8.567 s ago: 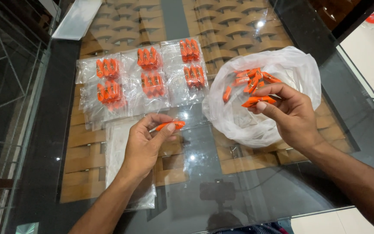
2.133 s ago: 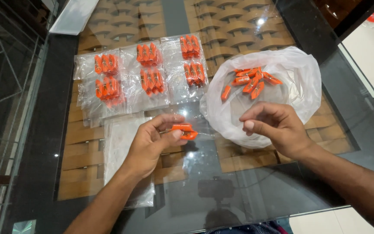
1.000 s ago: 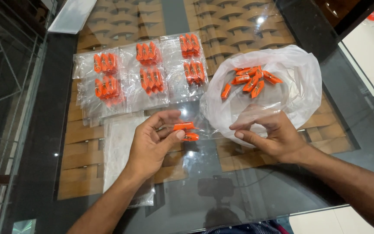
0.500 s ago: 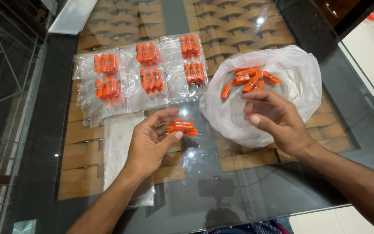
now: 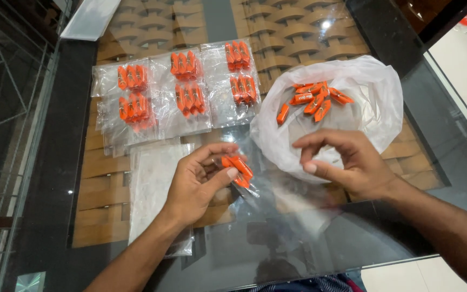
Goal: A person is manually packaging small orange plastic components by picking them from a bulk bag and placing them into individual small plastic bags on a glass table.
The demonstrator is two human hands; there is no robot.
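Left hand (image 5: 198,181) now pinches small orange plastic pieces (image 5: 237,167) tilted into clear plastic pouch (image 5: 268,186); right hand (image 5: 347,162), back from white bag (image 5: 377,116), fingers curled, grip unclear; bagging under way.

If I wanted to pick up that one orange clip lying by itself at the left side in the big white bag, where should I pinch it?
Pinch the lone orange clip across its narrow middle, on the two long sides, coming straight down through the open mouth of the white bag. It lies flat and slanted, apart from the pile of clips, so there seems to be room for a finger on each side. The ends look too thin for a steady hold.
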